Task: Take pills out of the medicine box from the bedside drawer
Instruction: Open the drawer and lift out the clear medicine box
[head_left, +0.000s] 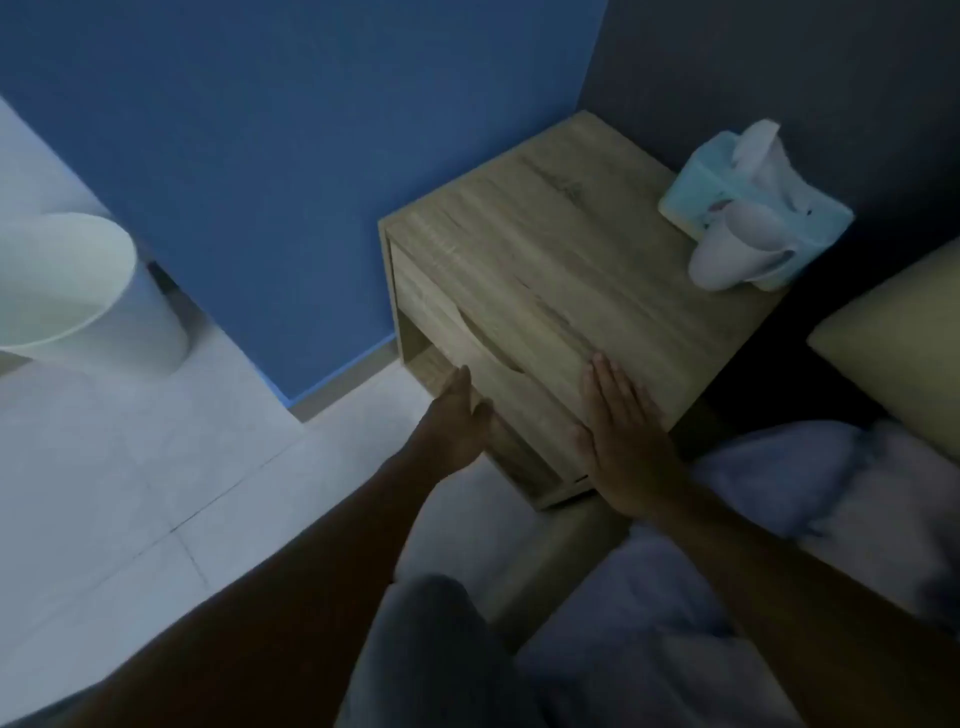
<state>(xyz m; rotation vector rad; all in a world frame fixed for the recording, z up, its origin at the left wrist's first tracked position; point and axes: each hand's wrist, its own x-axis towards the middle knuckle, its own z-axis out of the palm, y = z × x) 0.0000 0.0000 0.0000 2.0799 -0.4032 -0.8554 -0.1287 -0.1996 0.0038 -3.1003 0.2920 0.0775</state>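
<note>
- I see a wooden bedside cabinet (561, 270) in dim light, standing against a blue wall (260, 156); I place everything else relative to it
- its drawer (483, 358) fills the upper front face and is shut, with a curved cut-out grip in the middle of its top edge; below the drawer is an open shelf space
- the medicine box is not visible; I cannot tell from here whether it is inside the closed drawer
- my left hand (457, 421) is at the cabinet's front, just below and left of the drawer's cut-out; the fingers are extended and open, pointing up along the drawer face, gripping nothing; I cannot tell whether they touch the wood
- my right hand (618, 436) lies flat on the cabinet's near top corner, palm down, fingers spread and straight, holding nothing
- on the cabinet's far right corner sits a pale blue tissue box (753, 202) with white tissue pulled out of it
- left of the cabinet, on the tiled floor, stands a white waste bin (78, 296)
- right of the cabinet is a yellowish pillow (893, 353); near it, rumpled pale bedding (779, 478)
</note>
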